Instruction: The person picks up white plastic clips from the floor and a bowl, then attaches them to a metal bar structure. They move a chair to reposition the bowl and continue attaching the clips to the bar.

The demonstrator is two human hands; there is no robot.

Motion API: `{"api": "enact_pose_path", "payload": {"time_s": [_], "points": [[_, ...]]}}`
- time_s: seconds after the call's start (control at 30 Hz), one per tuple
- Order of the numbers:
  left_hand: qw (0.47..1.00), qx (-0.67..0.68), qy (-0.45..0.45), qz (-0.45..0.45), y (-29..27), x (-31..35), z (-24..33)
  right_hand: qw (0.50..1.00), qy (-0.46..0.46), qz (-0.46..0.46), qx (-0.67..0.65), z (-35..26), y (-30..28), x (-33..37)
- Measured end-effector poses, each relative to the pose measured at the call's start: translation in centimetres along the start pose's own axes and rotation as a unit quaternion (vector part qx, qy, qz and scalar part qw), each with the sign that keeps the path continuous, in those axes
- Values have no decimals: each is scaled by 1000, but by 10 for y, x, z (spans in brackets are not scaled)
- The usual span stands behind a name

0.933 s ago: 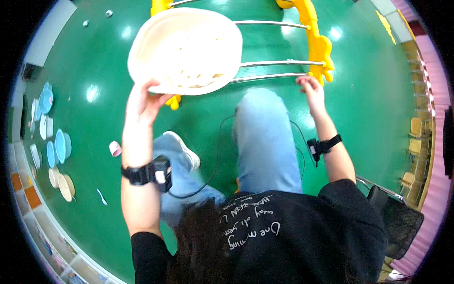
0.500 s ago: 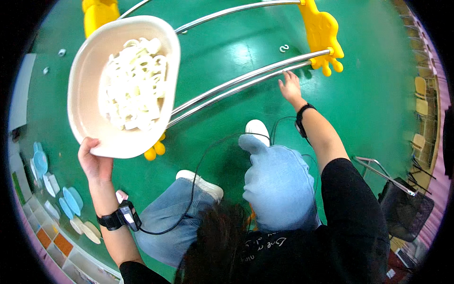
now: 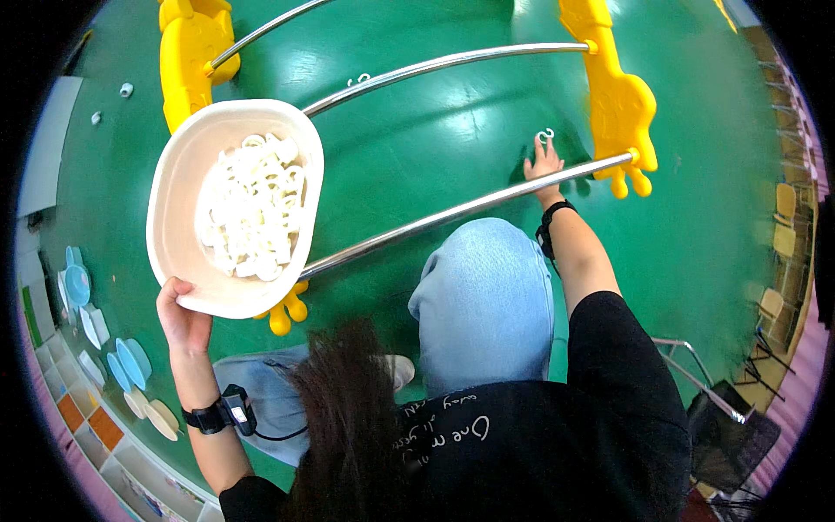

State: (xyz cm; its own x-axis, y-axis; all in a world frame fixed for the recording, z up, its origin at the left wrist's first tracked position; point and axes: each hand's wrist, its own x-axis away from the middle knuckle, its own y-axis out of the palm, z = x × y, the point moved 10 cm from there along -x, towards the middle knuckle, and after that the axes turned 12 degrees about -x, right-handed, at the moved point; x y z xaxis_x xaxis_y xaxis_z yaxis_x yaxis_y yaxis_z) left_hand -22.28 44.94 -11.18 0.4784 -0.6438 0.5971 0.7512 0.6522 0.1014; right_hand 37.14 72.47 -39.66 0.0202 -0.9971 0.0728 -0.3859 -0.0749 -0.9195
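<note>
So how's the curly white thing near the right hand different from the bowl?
The bowl is big and hollow; the curly piece is small and thin. The left hand holds the bowl up by its rim, but the curly piece lies on the green floor, close to the right hand. The bowl is cream, the curly piece whiter. Both are pale.

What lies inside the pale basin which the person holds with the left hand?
Inside the basin is a heap of small white pieces, many of them curved. What is beneath the heap, including the bottom there, is covered and cannot be seen.
</note>
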Motion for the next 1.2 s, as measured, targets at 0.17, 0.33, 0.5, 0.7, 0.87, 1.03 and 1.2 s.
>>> {"api": "enact_pose_path", "payload": {"time_s": [0.17,0.33,0.5,0.7,0.87,1.03,1.2], "points": [[999,-27,9,38,-12,4,-5,999,-38,18,-27,-5,11,-38],[998,-51,-43,11,6,2,-19,997,-37,-54,-44,-9,29,-20],[994,-107,-10,8,9,0,-10,937,-137,128,-296,-8,-19,32],[994,-91,14,-57,30,0,-4,769,227,199,-563,24,-86,147],[994,-28,12,-101,36,-3,-12,851,-123,191,-474,-145,-240,140],[992,1,-22,-126,39,5,-8,802,-349,-85,-477,-382,-255,127],[991,41,6,-128,36,9,-6,744,-597,-213,-209,-531,-213,200]]}}
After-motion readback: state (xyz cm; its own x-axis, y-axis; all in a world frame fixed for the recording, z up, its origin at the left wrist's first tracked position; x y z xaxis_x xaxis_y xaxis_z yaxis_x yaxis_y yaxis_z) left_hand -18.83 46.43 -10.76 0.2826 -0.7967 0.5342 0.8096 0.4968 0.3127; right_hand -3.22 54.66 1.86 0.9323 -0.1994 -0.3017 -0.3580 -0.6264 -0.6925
